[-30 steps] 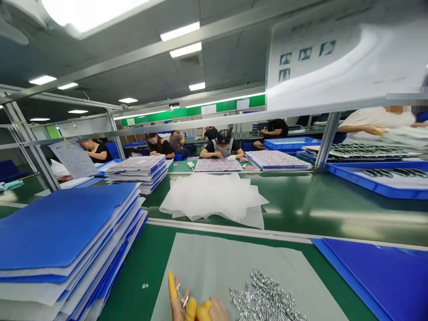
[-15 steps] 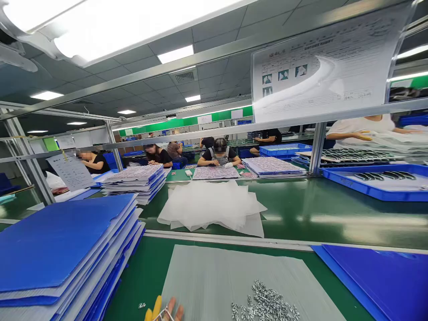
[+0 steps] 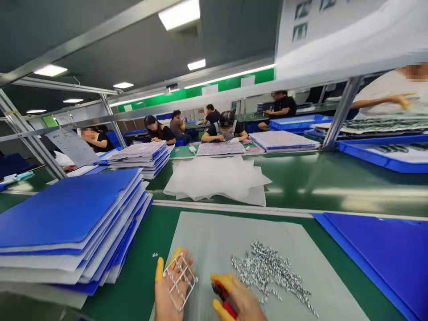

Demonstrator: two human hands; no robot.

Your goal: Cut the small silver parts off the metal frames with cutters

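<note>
The left hand (image 3: 172, 285) is raised near the bottom of the view, palm toward the camera and fingers spread fairly wide, with a yellow finger cot on the thumb and on one fingertip (image 3: 159, 269). Between thumb and fingers it holds a small pale wire frame (image 3: 180, 280), a lattice with bright pieces along its bars. The right hand (image 3: 241, 301) is narrower, curled around small red-handled pliers (image 3: 223, 295), and it wears yellow cots too. The hand partly hides the pliers, so how far their tips stand open cannot be told.

The work in hand looks like handling this frame and its small pieces. What lies closest for it is a loose heap of twisted silver metal pieces (image 3: 269, 272), just right of the hands on a grey sheet (image 3: 207, 232). One stray piece (image 3: 154, 255) lies on the green bench (image 3: 147, 232) left of that sheet.

Farther left stands a tall stack of blue corrugated plastic sheets (image 3: 67, 209), and a single blue sheet (image 3: 377, 254) lies to the right. Across the bench lies a pile of white tissue sheets (image 3: 217, 178). Beyond it, a co-worker (image 3: 225, 133) bends over a sheet of small parts, and at far right another co-worker's hand (image 3: 403, 100) reaches over a blue tray (image 3: 384, 157).
</note>
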